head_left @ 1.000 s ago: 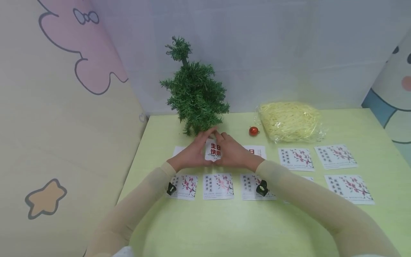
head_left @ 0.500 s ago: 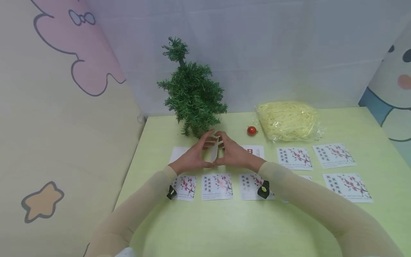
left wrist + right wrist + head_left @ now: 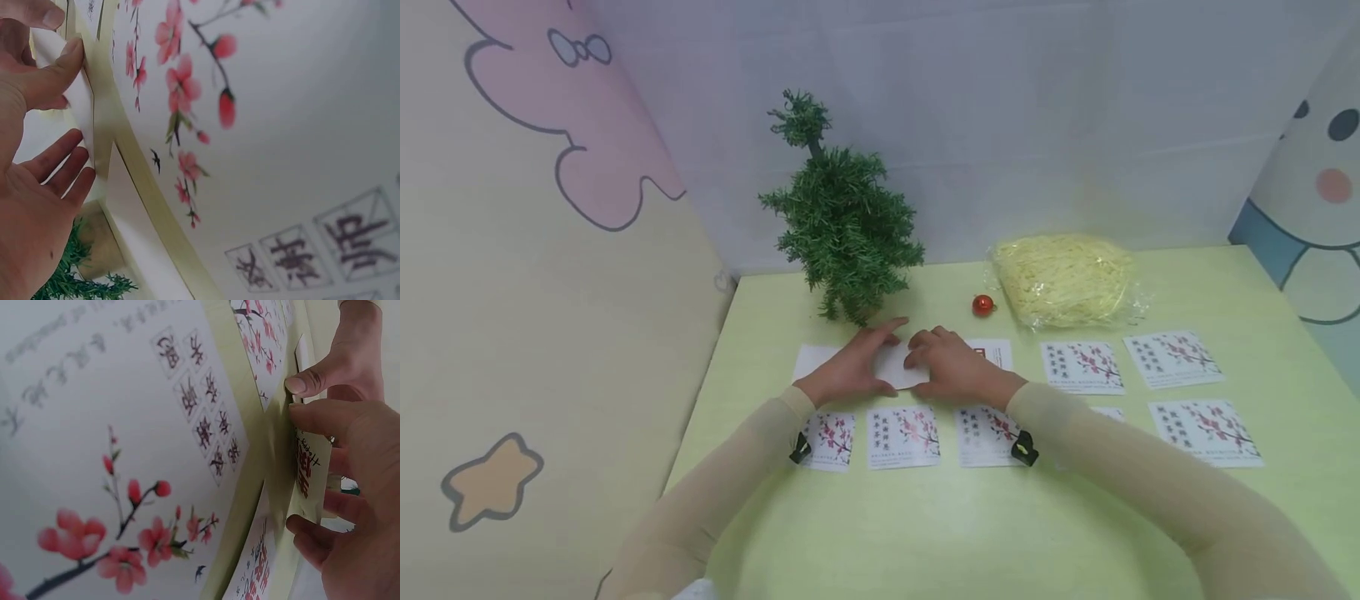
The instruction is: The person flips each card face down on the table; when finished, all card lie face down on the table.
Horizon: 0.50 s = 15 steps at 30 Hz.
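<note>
A small greeting card (image 3: 891, 367) lies tilted low over the table between my hands. Its plain white back shows in the head view, while red characters mark its other face (image 3: 306, 465) in the right wrist view. My left hand (image 3: 853, 362) is at the card's left side, its thumb touching the card and its fingers fairly straight along the far edge. Curled fingers and thumb of my right hand (image 3: 958, 371) hold the card from the right. A white card (image 3: 811, 358) lies partly under the left hand, and a red-printed card (image 3: 997, 352) lies beside the right.
Several blossom cards (image 3: 904, 436) lie on the table (image 3: 880, 525), in a front row and at the right. Behind the hands stand a small artificial tree (image 3: 846, 229), a red bauble (image 3: 983, 306) and a bag of yellow shreds (image 3: 1063, 279).
The card has turned from its red-printed face towards the head camera, through edge-on, to its white back. Both hands have lowered with it, and the right fingers have curled.
</note>
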Each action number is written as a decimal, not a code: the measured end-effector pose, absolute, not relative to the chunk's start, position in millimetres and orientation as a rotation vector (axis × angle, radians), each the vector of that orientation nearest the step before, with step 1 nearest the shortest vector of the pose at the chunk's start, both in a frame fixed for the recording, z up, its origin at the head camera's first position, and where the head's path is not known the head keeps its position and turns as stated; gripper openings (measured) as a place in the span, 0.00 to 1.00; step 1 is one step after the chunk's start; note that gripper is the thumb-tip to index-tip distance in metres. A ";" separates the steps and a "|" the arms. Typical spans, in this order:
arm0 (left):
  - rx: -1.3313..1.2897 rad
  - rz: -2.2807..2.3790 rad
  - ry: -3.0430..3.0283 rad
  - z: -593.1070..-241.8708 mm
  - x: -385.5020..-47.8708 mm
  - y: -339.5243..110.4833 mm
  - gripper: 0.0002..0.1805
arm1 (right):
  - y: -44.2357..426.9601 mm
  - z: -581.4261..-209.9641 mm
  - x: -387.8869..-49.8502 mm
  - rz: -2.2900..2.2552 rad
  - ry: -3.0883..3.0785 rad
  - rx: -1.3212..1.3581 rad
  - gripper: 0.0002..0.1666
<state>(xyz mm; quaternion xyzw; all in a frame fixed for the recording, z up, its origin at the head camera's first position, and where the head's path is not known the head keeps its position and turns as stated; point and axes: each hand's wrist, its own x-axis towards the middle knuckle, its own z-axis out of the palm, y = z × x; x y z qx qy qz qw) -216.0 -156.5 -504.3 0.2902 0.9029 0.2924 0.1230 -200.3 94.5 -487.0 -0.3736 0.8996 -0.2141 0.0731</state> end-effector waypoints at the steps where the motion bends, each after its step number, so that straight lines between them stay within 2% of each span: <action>1: 0.858 0.822 2.645 -504.7 -216.2 -156.0 0.70 | 94.8 -487.7 -199.5 -0.604 2.716 -1.129 0.27; 9: 0.929 0.605 2.692 -499.4 -218.1 -155.9 0.62 | 98.1 -489.0 -199.7 -0.433 2.772 -1.170 0.28; 15: 0.977 0.479 2.724 -488.4 -215.1 -135.8 0.57 | 119.5 -471.8 -205.2 -0.471 2.735 -1.049 0.45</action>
